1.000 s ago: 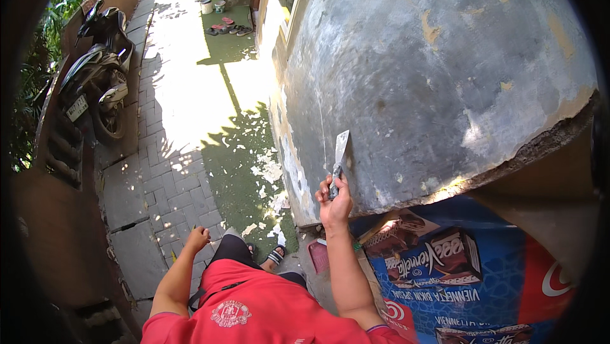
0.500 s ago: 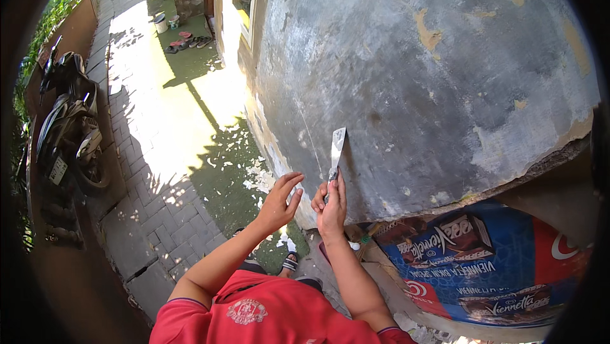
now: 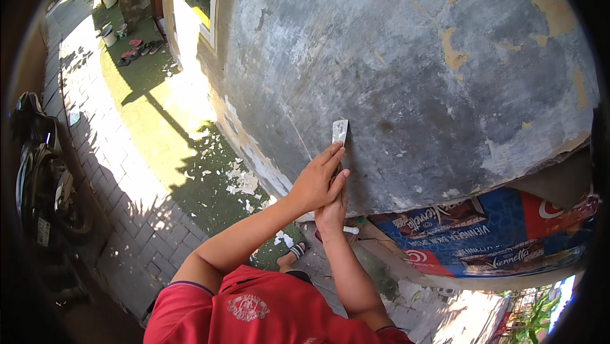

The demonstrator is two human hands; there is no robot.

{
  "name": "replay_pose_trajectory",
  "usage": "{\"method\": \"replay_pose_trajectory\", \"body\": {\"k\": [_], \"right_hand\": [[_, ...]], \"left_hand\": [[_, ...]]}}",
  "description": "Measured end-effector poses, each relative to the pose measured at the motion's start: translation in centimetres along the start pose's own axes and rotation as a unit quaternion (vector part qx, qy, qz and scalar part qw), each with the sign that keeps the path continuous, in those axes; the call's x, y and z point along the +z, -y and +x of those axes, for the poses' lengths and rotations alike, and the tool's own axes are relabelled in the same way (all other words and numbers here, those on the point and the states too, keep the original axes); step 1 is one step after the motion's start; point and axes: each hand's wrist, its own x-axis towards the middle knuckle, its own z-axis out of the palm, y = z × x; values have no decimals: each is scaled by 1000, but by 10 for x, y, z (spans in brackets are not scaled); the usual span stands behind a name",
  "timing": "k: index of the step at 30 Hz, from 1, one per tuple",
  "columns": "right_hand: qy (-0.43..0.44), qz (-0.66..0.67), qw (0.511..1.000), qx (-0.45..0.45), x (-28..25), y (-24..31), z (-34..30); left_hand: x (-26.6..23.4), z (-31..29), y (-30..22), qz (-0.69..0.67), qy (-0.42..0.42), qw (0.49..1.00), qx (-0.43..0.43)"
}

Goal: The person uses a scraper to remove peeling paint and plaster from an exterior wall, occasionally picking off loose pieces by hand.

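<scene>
My right hand point(image 3: 331, 214) is closed around the handle of a scraper, a putty knife whose flat metal blade point(image 3: 340, 130) points away from me, up against the grey wall point(image 3: 394, 90). Across the top lies my left hand point(image 3: 314, 182), its fingers stretched out over the handle near the base of the blade and its thumb apart. It covers most of the handle and the right fingers. The wall surface is patchy, with beige bare spots and a thin pale scratch left of the blade.
White flakes point(image 3: 241, 182) litter the green ground point(image 3: 203, 198) along the wall's foot. A printed blue and red banner point(image 3: 483, 233) hangs below the wall's lower edge. To the left are a paved path point(image 3: 143, 223) and a parked motorbike point(image 3: 44, 179). Several shoes point(image 3: 140, 50) and buckets point(image 3: 108, 38) stand farther off.
My left hand has moved right and up, from beside the scraper onto its handle and my right hand. The whole view has turned, bringing plants in at lower right.
</scene>
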Motion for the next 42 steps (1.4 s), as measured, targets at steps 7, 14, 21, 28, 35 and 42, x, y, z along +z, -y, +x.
{"method": "replay_pose_trajectory", "body": {"k": [7,14,21,28,35,42], "right_hand": [[13,67,998,3,-8,-7,-6],[34,13,999,8,-8,-5,18],[17,29,999,4,-9,-6,18],[-13,34,999,0,1,-1,9],[-56,38,998,4,7,4,-6],[-40,-57,997,34,0,14,24]], "left_hand": [[8,-12,7,7,13,1000,12],[-5,11,3,-22,-22,999,-20],[4,10,5,-48,-48,998,-6],[9,-5,11,-16,-34,999,35],[2,-6,11,-44,-3,999,31],[-13,20,15,-76,-35,996,-11]]}}
